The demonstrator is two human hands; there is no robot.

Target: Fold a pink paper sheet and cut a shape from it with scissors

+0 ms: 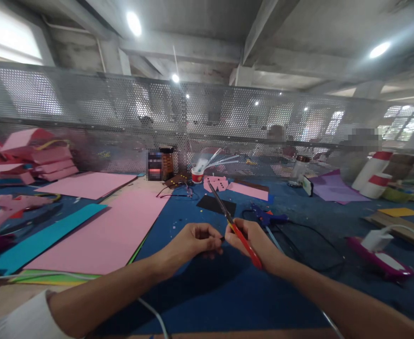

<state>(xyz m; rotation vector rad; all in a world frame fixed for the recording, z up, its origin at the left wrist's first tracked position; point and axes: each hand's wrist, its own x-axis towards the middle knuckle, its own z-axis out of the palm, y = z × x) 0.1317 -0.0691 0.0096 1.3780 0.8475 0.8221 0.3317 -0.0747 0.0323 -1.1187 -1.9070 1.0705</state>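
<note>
My left hand is closed in a pinch on a small dark piece, mostly hidden by the fingers. Close beside it, my right hand grips a pair of scissors with red handles, the blades pointing up and away. The right fingertips almost meet the dark piece; whether they touch it I cannot tell. Beyond the hands lies a black paper sheet. Behind that sit a pink piece with black dots and a pink strip.
Large pink sheets and a teal strip lie left, near a pink glue gun. A blue glue gun with its cord is right of the hands. Farther right is a purple power strip. A paper cup and glasses stand ahead.
</note>
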